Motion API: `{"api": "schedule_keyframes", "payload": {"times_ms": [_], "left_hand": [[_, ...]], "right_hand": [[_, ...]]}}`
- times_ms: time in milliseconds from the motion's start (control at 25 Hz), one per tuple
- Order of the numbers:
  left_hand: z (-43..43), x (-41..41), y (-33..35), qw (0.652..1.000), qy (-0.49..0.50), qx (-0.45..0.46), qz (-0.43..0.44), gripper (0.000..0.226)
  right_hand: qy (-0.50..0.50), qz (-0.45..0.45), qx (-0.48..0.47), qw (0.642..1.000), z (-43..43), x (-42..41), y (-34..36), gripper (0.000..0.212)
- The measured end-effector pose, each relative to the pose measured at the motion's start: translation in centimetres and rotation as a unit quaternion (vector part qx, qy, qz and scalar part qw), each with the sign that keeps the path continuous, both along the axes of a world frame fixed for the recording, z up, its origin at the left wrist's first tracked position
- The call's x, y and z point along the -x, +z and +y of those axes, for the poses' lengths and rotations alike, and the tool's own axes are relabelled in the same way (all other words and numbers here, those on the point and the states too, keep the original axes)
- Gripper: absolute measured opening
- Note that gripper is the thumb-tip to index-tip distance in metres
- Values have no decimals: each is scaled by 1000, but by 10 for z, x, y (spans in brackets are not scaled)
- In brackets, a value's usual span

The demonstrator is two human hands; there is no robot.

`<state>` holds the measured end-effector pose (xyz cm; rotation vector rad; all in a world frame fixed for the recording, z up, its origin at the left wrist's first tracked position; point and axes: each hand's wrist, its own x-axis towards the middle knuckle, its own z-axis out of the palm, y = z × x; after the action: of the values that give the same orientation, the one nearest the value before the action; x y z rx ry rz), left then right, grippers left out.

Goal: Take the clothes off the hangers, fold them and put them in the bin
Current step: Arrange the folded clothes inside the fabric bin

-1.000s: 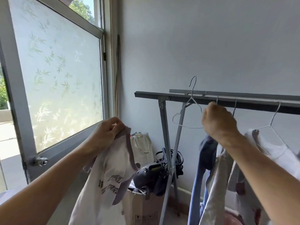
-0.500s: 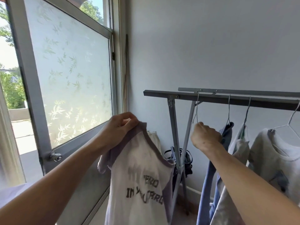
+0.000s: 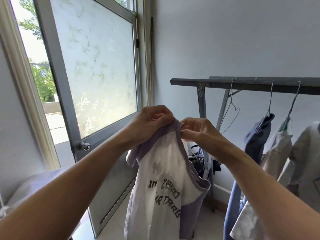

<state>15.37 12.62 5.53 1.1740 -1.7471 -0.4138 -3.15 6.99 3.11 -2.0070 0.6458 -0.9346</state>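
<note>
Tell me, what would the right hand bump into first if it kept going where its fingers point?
Probably the left hand. The right hand points leftward along the shirt collar it pinches, and the left hand grips that collar right beside it, though depth is hard to judge.

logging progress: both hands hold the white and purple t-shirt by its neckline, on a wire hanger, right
No. The head view shows the left hand and right hand holding the t-shirt by its neckline, but off any hanger; the empty wire hanger hangs on the rack.

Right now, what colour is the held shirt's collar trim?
The shirt's collar trim is greyish purple; head view.
</note>
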Motion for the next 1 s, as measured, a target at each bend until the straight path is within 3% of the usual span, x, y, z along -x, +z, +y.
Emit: {"api": "schedule_keyframes", "payload": {"times_ms": [240, 320, 400, 480, 640, 720, 840, 920, 1000], "left_hand": [[14, -9, -2, 1000, 13, -9, 19, 14], [18, -11, -2, 1000, 18, -6, 8, 16], [22, -13, -1, 1000, 22, -9, 20, 24], [25, -18, 2, 998, 27, -45, 28, 41], [31, -27, 7, 993, 21, -104, -56, 29], [31, -27, 8, 993, 46, -77, -79, 23], [32, -26, 9, 994, 79, -47, -57, 22], [35, -30, 12, 994, 89, -44, -35, 23], [40, -42, 13, 993, 87, -47, -61, 24]], "right_hand": [[29, -23, 36, 999, 15, -21, -4, 5], [17, -27, 74, 997, 18, -29, -4, 14], [-6, -58, 89, 994, 18, -35, -6, 26], [-11, -87, 78, 993, 16, -38, -6, 24], [-21, -91, 102, 990, 14, -39, -4, 13], [-42, -37, 134, 989, 9, -36, -9, 8], [-99, 156, 187, 965, -4, -26, -30, 13], [-97, 243, 143, 954, -11, -12, -42, 20], [-90, 252, 92, 959, -18, 6, -42, 18]]}}
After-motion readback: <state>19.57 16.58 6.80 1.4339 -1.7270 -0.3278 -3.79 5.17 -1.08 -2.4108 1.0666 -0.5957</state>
